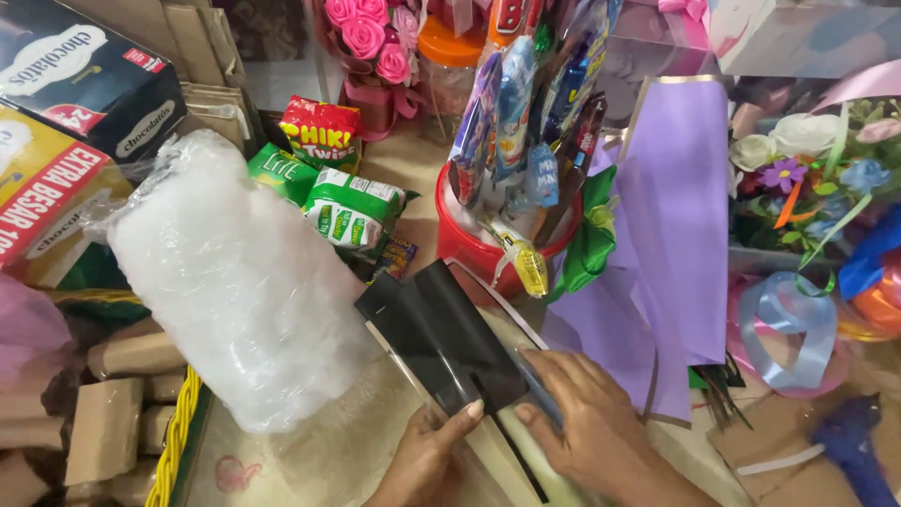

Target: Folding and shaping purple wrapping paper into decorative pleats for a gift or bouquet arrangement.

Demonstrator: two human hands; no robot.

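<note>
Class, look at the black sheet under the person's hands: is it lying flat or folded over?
Folded: the black sheet doubles over itself, a crease running along its lower edge, pinned by the left hand and right hand.

**A crowded worktop with hardly a bare patch**

The pale worktop [310, 460] shows only in small gaps, under even, soft light. Cardboard boxes [66, 103] stack at the far left, brown paper bags [202, 47] lean behind them, and a yellow basket rim [178, 437] runs along the near left edge. No wall, window or floor is visible.
</note>
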